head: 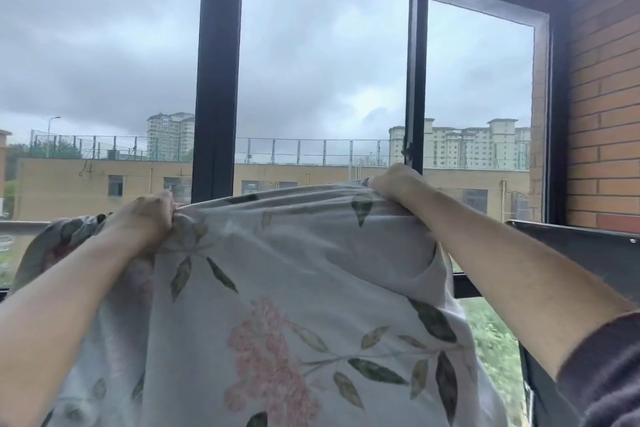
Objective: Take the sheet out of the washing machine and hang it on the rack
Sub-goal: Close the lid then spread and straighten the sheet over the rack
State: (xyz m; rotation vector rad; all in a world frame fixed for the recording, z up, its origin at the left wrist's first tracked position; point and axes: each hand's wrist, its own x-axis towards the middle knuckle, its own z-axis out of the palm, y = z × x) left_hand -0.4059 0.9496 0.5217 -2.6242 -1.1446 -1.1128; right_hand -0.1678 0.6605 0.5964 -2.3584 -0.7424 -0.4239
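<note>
Both grips clamp the top hem: your left grip (145, 215) at 9 o'clock, your right grip (394, 184) toward 3 o'clock. They hold the sheet (277, 288) taut, hanging to 6 o'clock, probably to spread it over the rail (20, 224) at 9 o'clock.

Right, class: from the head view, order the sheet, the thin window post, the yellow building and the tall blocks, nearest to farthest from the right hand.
1. Sheet: gripped by the right hand.
2. Thin window post: just behind it.
3. Yellow building: outside, below.
4. Tall blocks: behind that building.
</note>
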